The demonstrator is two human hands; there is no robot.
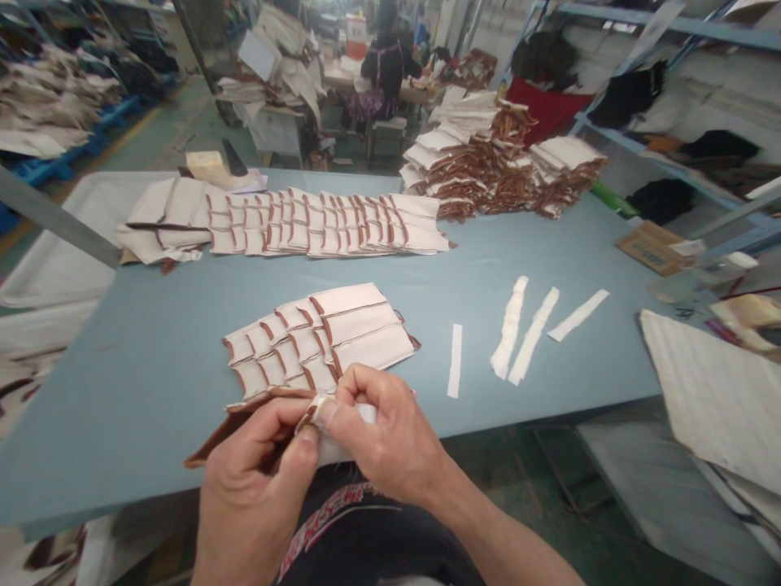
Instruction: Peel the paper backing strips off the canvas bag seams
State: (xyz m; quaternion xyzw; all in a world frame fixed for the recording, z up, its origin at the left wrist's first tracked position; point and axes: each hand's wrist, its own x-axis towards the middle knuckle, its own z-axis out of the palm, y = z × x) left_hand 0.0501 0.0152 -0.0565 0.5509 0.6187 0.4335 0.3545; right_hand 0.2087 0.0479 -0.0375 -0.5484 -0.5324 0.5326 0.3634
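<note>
Near: pinching brown-edged cloth [235, 420] with left hand [253, 476] and right hand [394, 439] | partly hidden behind fingers [277, 419] | far: person [384, 73], blurred, head obscured

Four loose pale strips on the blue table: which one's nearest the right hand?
The leftmost strip, just beyond the right hand and to its right. It lies by itself; the other three strips are farther right.
</note>
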